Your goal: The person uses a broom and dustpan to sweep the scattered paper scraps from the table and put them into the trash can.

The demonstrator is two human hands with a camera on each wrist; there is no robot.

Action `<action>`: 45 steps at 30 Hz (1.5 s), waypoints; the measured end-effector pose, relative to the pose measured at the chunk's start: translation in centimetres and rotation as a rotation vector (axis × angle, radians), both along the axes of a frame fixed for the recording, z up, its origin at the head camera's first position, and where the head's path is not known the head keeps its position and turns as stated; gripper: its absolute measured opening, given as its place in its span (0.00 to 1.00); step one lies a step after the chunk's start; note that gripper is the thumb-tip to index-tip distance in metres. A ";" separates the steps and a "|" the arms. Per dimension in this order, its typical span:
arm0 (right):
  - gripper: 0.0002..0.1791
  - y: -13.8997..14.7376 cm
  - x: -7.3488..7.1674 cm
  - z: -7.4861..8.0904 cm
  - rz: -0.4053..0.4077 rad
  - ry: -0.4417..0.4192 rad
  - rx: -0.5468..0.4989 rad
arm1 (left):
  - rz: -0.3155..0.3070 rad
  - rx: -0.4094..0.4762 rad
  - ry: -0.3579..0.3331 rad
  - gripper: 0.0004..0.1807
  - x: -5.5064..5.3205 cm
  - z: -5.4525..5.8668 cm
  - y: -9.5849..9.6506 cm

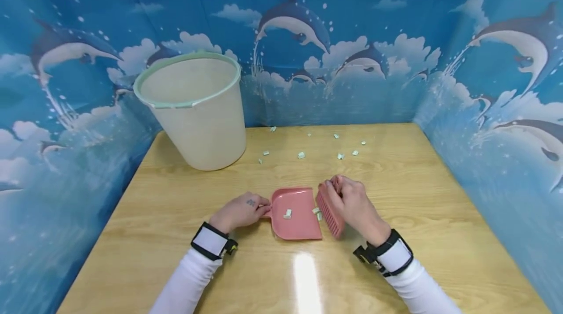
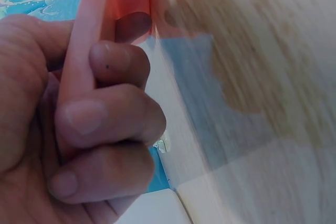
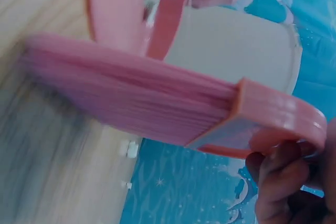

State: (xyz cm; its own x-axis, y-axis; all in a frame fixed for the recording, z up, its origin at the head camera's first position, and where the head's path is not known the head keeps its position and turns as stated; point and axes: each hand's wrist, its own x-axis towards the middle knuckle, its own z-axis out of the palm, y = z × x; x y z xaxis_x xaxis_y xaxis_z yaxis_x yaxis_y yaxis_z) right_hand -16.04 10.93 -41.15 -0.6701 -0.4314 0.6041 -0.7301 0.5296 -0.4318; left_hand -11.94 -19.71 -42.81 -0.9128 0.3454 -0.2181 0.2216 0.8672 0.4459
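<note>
Several bits point(image 1: 301, 155): lying scattered on the desk's point(image 1: 246, 275) far side.
Pan point(image 1: 299, 228): resting on the desk, carrying a bit or two; others are sitting at its lip.
Left grip point(image 1: 242, 211): curling round the pan's handle point(image 2: 86, 35).
Right grip point(image 1: 354, 204): holding the brush point(image 1: 327, 211), bristles facing the lip.
Lip risk: bits could be slipping under if the left grip is tilting the pan, or flying past if the brush is flicking hard.

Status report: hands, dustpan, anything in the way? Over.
Left hand gripping pink dustpan. Right hand holding pink brush beside pan's open edge. Small white pieces in pan and at edge, more on table. No obstruction visible.
</note>
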 end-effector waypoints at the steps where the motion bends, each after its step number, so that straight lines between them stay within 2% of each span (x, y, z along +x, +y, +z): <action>1: 0.16 0.0 0.1 0.0 -0.013 -0.005 -0.014 | -0.003 0.010 0.005 0.15 0.1 -0.1 0.1; 4: 0.18 0.5 0.3 -0.1 -0.066 0.008 -0.047 | 0.004 0.018 -0.002 0.14 0.3 -0.5 0.3; 8: 0.20 1.2 0.3 -0.5 -0.097 0.046 -0.017 | 0.024 0.029 -0.039 0.15 0.7 -0.9 0.5; 13: 0.22 0.7 0.2 -1.0 -0.048 0.036 0.002 | 0.048 0.024 -0.024 0.15 0.6 -0.9 0.4; 17: 0.20 -0.6 0.2 -0.4 -0.049 -0.010 -0.023 | 0.061 0.007 -0.018 0.15 -0.2 -0.3 0.3; 21: 0.21 -1.9 0.4 0.1 -0.032 -0.052 -0.027 | 0.062 -0.005 -0.020 0.16 -0.6 -0.1 0.3; 31: 0.19 -4.3 1.3 0.3 0.005 -0.052 -0.046 | 0.073 -0.022 -0.031 0.16 0.0 -0.4 0.2; 34: 0.19 -4.9 1.2 0.3 0.055 -0.054 -0.054 | 0.077 -0.022 -0.025 0.15 0.1 -0.1 0.0; 37: 0.18 -4.7 1.3 0.5 0.116 -0.107 -0.089 | 0.071 -0.007 -0.034 0.15 0.2 -0.1 -0.2; 40: 0.13 -3.6 0.8 0.9 0.157 -0.184 -0.163 | 0.066 0.006 -0.045 0.15 0.3 -0.3 -0.1; 42: 0.10 -2.3 0.1 1.5 0.146 -0.204 -0.202 | 0.065 0.006 -0.047 0.15 0.4 -0.5 0.0; 45: 0.08 -0.2 -1.9 2.2 0.090 -0.191 -0.242 | 0.074 0.008 -0.034 0.16 0.4 -0.4 0.0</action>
